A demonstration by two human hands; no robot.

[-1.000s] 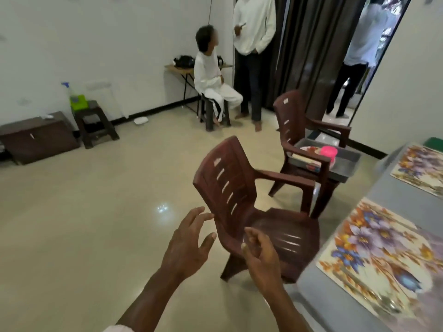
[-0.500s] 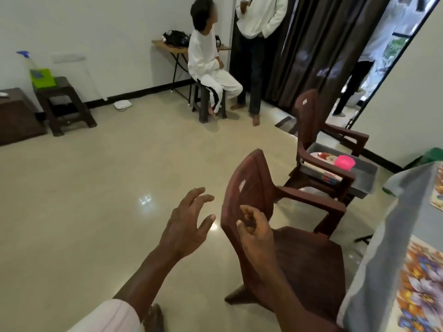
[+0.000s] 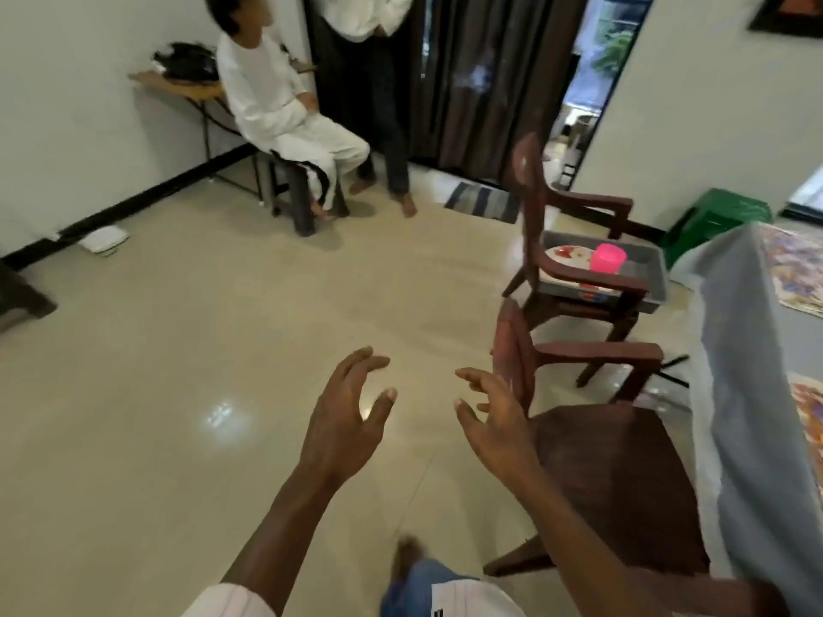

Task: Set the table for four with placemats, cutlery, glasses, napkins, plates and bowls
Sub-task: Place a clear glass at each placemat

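Note:
My left hand (image 3: pixel 345 420) and my right hand (image 3: pixel 494 420) hang in front of me over the tiled floor, fingers loosely spread, holding nothing. A grey tray (image 3: pixel 648 271) sits on the seat of the far brown chair (image 3: pixel 530 189); it carries a pink cup (image 3: pixel 608 258) and a red-and-white plate (image 3: pixel 568 254). The table (image 3: pixel 735 394) with a pale cloth fills the right edge. Two floral placemats lie on it, one far (image 3: pixel 795 273) and one near (image 3: pixel 808 420), both cut off by the frame.
A second brown chair (image 3: pixel 610 474) stands just right of my right hand, against the table. One person sits on a stool (image 3: pixel 296 195) and another stands by the dark curtain (image 3: pixel 481 82). A green crate (image 3: pixel 721 216) is near the wall. Open floor lies ahead and left.
The view has swung left and forward, so the table has slid to the right edge. Both hands have moved apart, and my right hand's fingers have uncurled.

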